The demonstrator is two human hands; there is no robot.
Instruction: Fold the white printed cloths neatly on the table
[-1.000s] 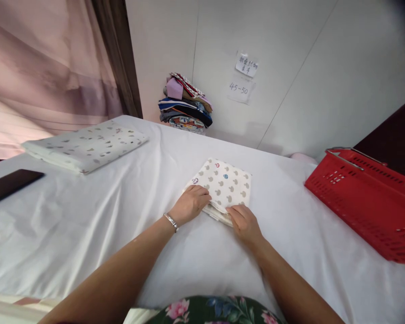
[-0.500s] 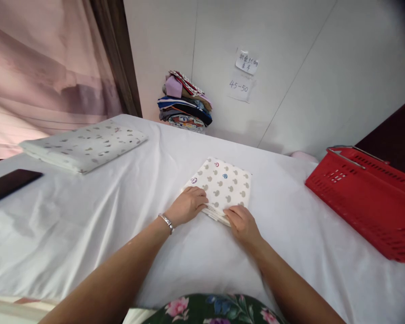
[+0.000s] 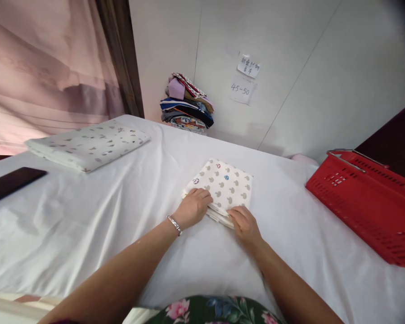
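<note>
A small folded cloth (image 3: 227,184), cream with a grey mushroom print, lies in the middle of the white sheet (image 3: 121,216). My left hand (image 3: 193,208), with a silver bracelet at the wrist, has its fingers curled over the cloth's near left edge. My right hand (image 3: 245,224) grips the near right corner, fingers tucked at the stacked layers. Both forearms reach in from the bottom of the view.
A larger folded printed cloth (image 3: 87,145) lies at the far left. A dark phone (image 3: 11,182) rests at the left edge. A red plastic basket (image 3: 367,204) stands at the right. A pile of coloured clothes (image 3: 187,104) sits against the wall under two paper notes (image 3: 245,78).
Both hands stay on the cloth's near edge; the view has shifted slightly. The cloth has not visibly moved.
</note>
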